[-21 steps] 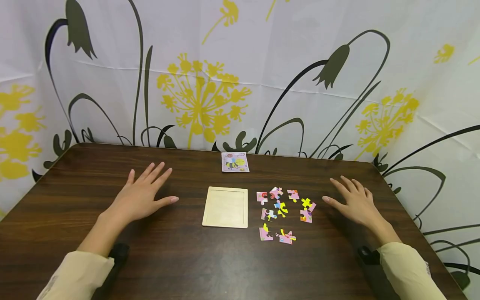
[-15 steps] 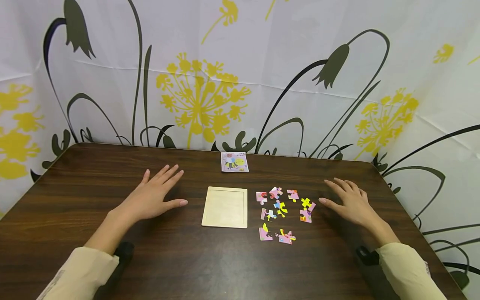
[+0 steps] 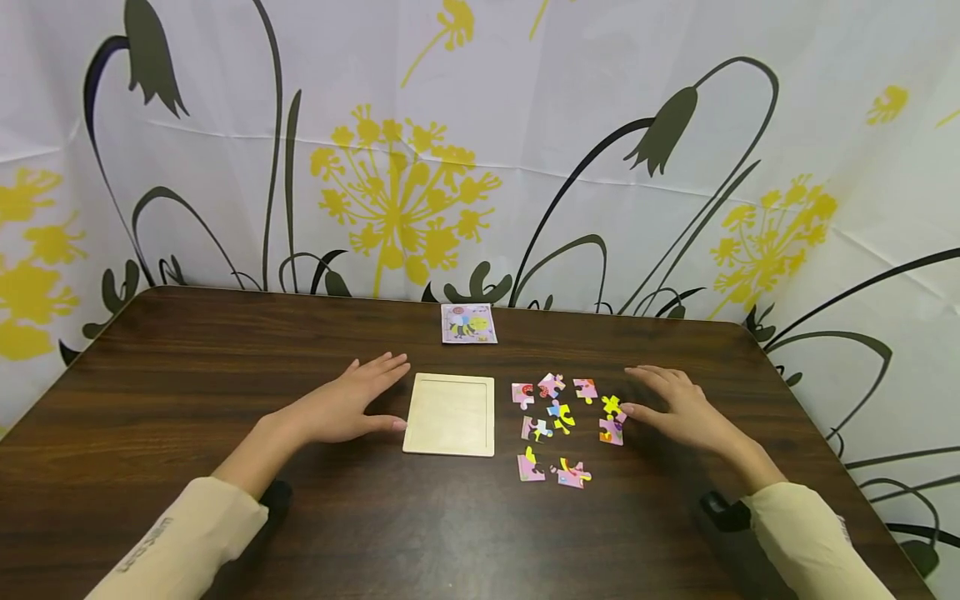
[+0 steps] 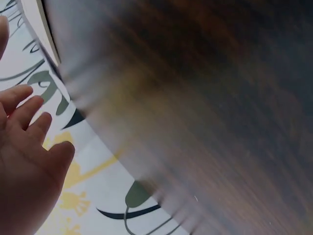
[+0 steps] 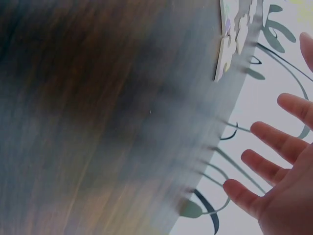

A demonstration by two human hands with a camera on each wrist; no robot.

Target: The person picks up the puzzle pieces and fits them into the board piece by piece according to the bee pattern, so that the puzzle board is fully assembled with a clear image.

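OK, both hands poised over the table (image 3: pixel 360 533), nothing in either. L hand (image 3: pixel 347 408): well open, fingers fairly straight, thumb spread wide, no hold on anything; its thumb tip's right by the L edge of the wooden tray (image 3: pixel 450 414), contact can't be confirmed. R hand (image 3: pixel 684 414): open too, fingers extended, thumb apart, nothing gripped; thumb tip's right at the yellow piece (image 3: pixel 611 407) on the R side of the loose puzzle pieces (image 3: pixel 562 414). Touching or just above? Can't tell. Pieces lie scattered just R of the tray, all outside it. Far side, beyond the tray nr the table's far edge: a small pic card (image 3: pixel 468 324) w/ a bee on it.

Step-wise, looks like the pre-grip stage: L by the tray, R by the pieces, no grasp made yet. Next move prob. calls for the L to steady the tray's edge & the R thumb & index to close on one flat piece. They look thin, so fingertips need to get low & catch an edge w/o nudging the neighbours.
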